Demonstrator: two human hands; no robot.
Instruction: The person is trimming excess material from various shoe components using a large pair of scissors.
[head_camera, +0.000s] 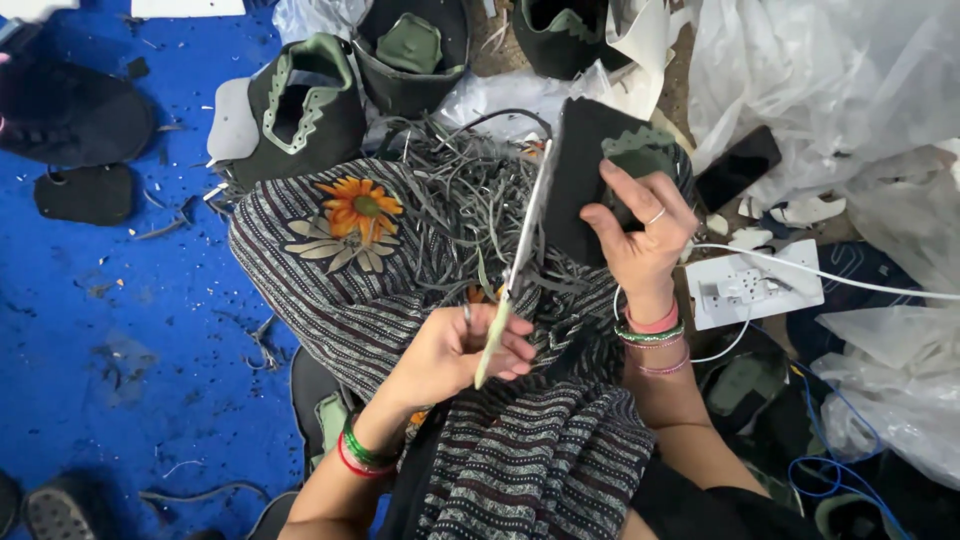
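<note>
— Shoe upper (590, 180), black with a green zigzag trim, is that what the right hand (640, 240) has?

— Yes. It is held up on edge over the lap, above a striped cloth with an orange flower print (350, 215). The right fingers (620, 190) are clamped on its far face, the thumb hidden behind the piece, and a ring shows on one finger.

— And the left hand (460, 350)?

— It grips a pair of scissors (515, 270). The fingers are closed round the handles, which are mostly hidden in the fist; the long blades run up from the hand to the near edge of the upper and meet it there. I cannot tell how far the blades stand apart.

— What lies under the work?

— A heap of thin grey trimmed strips (450, 190) on the cloth, just beside the upper and partly behind the blades.

— And around?

— On the blue floor (120, 300) to the left sits another black-and-green upper (300, 105), with two more (410, 55) beyond the strips. To the right a white power strip (755, 285) with a white cable (850, 278) lies near the right wrist, among crumpled clear plastic bags (820, 80). Both wrists carry bangles, green and red on the left, green and pink on the right.
</note>
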